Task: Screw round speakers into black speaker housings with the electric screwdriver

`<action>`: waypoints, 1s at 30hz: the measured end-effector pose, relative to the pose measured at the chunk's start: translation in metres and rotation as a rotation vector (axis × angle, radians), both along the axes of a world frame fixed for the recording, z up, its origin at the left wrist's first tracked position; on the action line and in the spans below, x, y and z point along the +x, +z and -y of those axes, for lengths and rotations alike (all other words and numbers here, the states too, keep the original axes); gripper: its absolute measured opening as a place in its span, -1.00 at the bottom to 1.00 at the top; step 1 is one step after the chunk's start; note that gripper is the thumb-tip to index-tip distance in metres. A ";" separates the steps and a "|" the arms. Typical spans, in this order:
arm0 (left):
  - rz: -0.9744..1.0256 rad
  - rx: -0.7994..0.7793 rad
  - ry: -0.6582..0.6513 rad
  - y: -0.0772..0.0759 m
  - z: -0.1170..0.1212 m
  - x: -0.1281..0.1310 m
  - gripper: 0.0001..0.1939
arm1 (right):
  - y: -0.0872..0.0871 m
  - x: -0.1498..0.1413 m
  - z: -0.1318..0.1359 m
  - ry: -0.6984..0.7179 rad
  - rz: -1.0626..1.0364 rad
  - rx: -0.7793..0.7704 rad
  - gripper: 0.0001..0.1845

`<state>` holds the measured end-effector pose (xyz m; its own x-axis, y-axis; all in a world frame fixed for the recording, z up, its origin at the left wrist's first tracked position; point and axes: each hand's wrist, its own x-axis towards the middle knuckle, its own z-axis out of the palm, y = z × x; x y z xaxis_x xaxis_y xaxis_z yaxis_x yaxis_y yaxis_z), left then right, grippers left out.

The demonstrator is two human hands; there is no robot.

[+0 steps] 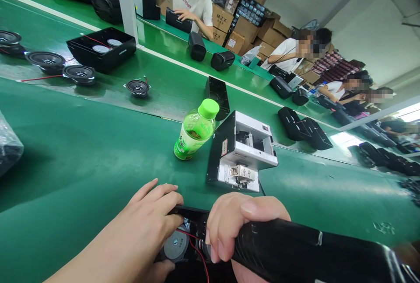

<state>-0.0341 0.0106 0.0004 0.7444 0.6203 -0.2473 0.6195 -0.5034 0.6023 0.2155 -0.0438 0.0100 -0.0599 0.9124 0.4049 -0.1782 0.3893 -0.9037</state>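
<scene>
Black plastic speaker housing: low and close to the body, open side up, so the insides can be reached.
Round grey-backed speaker: sitting inside it, thin red wire looping loosely alongside.
Left hand: fingers fanned wide against the housing's edge, thumb bent below, probably to steady it.
Right hand: fingers wrapped tight round a thick black cylindrical tool, a full-fist hold that looks meant for control; its tip can't be made out.
White-and-black metal machine: just beyond the right hand on the green table, likely for easy reach.
Green-capped clear plastic bottle: upright beside the machine.
Round black speaker: lying farther off, well apart from both hands.
</scene>
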 end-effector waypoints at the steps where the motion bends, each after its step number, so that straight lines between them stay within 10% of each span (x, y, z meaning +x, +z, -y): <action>1: -0.015 -0.009 -0.003 0.001 -0.001 0.001 -0.47 | 0.000 0.000 0.000 0.008 -0.002 0.035 -0.60; 14: -0.025 -0.066 0.029 -0.001 0.003 0.004 -0.53 | -0.020 -0.030 -0.017 -0.110 -0.216 0.313 -0.58; 26: -0.087 -0.064 0.010 0.000 -0.001 0.008 -0.43 | -0.017 -0.023 -0.010 -0.093 -0.248 0.167 -0.41; 30: -0.135 -0.084 -0.001 0.004 -0.001 0.008 -0.42 | -0.004 -0.003 -0.007 0.127 0.025 -0.017 -0.45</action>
<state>-0.0256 0.0118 0.0047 0.7013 0.5926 -0.3964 0.6974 -0.4549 0.5538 0.2126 -0.0364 0.0062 -0.1849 0.9037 0.3863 -0.2024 0.3496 -0.9148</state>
